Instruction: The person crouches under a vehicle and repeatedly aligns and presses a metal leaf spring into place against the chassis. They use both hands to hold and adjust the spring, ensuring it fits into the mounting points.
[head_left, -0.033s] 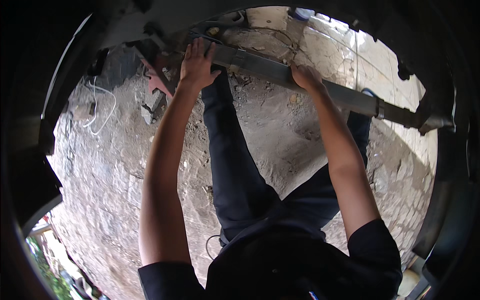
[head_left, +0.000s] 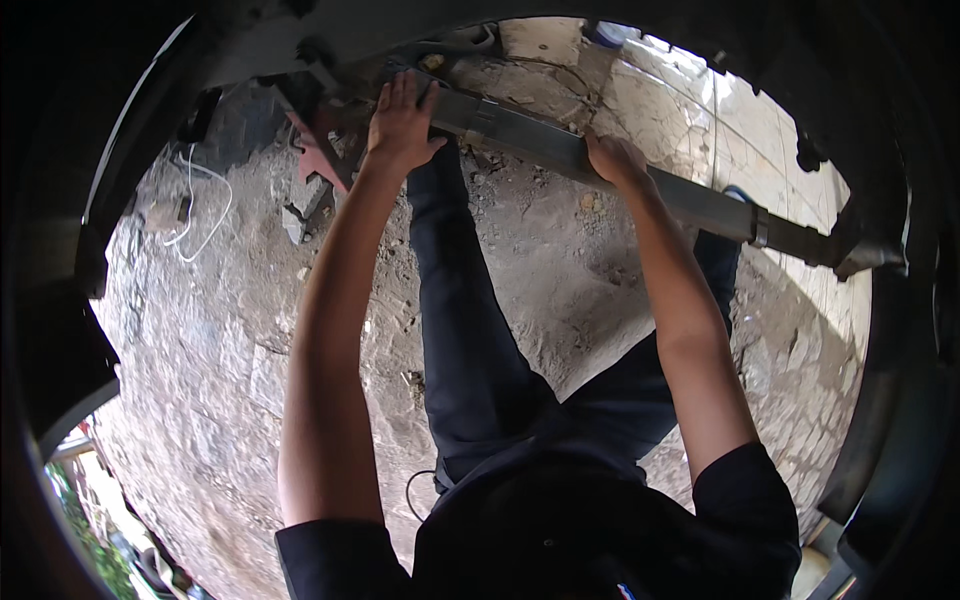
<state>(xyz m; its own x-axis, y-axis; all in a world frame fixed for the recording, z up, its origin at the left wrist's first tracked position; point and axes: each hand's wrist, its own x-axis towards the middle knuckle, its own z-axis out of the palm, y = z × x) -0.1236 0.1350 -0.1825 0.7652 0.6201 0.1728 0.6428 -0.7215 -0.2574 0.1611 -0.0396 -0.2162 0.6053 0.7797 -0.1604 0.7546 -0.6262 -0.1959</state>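
A long grey metal beam [head_left: 540, 140] slants across the upper part of the head view, from the upper left down to the right. My left hand [head_left: 405, 135] lies flat over its left end with the fingers stretched out. My right hand [head_left: 616, 160] is wrapped over the beam near its middle; the undersides of those fingers are hidden. Toward the right, a collar [head_left: 760, 226] rings the beam where it becomes narrower. The narrow part runs to a dark bracket at the far right.
A red metal stand [head_left: 318, 160] and a stone block [head_left: 300, 210] are left of my left hand. A white cord [head_left: 222, 215] lies on the dirt floor [head_left: 200, 340]. Dark metal framework [head_left: 330, 35] surrounds me overhead and at both sides. My legs [head_left: 470, 330] stretch beneath the beam.
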